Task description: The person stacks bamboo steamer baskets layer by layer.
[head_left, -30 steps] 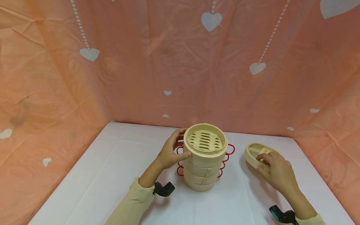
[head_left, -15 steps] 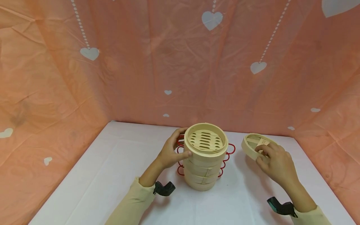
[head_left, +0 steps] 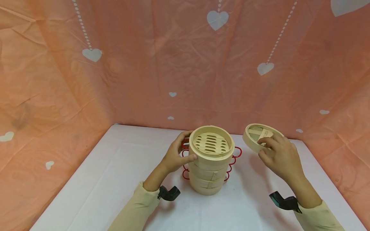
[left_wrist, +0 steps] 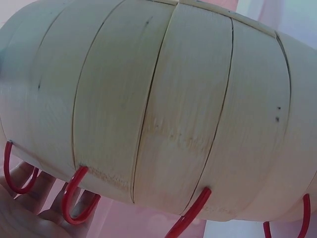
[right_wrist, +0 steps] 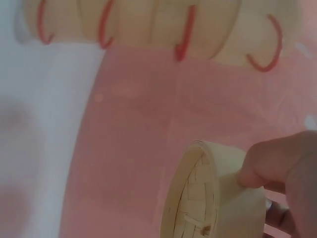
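In the head view a tall stack of round bamboo steamer baskets [head_left: 209,166] stands upright, with red loop handles on both sides and a slotted top. My left hand [head_left: 176,155] grips its upper left side, thumb on the front and fingers reaching behind. The left wrist view shows those fingers [left_wrist: 34,203] beside the red loops. To the right, my right hand [head_left: 281,157] holds a bamboo steamer lid [head_left: 251,141], tilted and raised off the table, by its top strap. In the right wrist view the lid's woven underside [right_wrist: 193,198] shows, below the stack's red loops.
A white cloth covers the table [head_left: 115,179]. Orange-pink sheets [head_left: 185,64] with white hearts hang behind and at both sides. Black wrist cameras [head_left: 284,202] sit on both wrists.
My right hand has lifted the lid higher and moved it left toward the stack. The left hand and the steamer stack stay in place.
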`<state>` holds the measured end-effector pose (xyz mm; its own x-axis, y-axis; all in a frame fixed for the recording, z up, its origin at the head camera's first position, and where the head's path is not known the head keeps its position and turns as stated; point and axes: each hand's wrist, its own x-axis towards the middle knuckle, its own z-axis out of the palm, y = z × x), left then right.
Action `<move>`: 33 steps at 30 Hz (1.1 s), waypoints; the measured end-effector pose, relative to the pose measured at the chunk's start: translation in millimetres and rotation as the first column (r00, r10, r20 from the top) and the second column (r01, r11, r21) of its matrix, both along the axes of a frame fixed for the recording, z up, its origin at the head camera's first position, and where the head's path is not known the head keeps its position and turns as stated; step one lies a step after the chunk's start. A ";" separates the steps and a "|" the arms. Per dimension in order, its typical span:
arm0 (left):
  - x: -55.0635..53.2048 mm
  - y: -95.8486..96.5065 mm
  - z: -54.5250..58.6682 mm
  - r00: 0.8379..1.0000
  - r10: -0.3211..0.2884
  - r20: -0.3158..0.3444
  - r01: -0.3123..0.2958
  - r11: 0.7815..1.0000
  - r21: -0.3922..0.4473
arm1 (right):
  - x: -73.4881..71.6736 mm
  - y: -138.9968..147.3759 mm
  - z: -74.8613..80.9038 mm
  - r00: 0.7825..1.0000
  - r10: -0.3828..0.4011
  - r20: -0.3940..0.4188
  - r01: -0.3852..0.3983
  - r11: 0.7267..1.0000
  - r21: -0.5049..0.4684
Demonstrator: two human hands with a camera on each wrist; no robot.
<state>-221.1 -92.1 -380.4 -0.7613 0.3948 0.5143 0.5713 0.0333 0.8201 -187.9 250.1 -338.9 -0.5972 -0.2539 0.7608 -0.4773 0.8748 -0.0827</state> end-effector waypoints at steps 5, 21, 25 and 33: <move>0.8 0.1 0.3 1.000 -0.006 0.000 0.006 1.000 0.005 | 0.3 -10.0 12.5 1.000 0.020 0.000 -0.020 1.000 -0.010; 1.7 -3.7 0.7 1.000 0.005 0.017 -0.004 1.000 -0.007 | 8.3 -50.0 44.0 0.990 0.139 -0.040 -0.141 0.986 -0.083; 1.0 -4.8 -0.3 1.000 0.004 0.012 -0.004 1.000 -0.007 | 7.9 -59.4 48.3 0.986 0.161 -0.036 -0.164 0.983 -0.082; 0.2 -5.3 -1.2 1.000 -0.003 0.002 0.003 1.000 0.001 | 10.1 -79.5 53.1 0.974 0.228 -0.014 -0.228 0.972 -0.058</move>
<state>-221.0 -97.5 -381.6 -0.7613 0.3965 0.5131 0.5697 0.0311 0.8213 -177.8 170.6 -285.7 -0.5232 -0.3377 0.7824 -0.6646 0.7364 -0.1266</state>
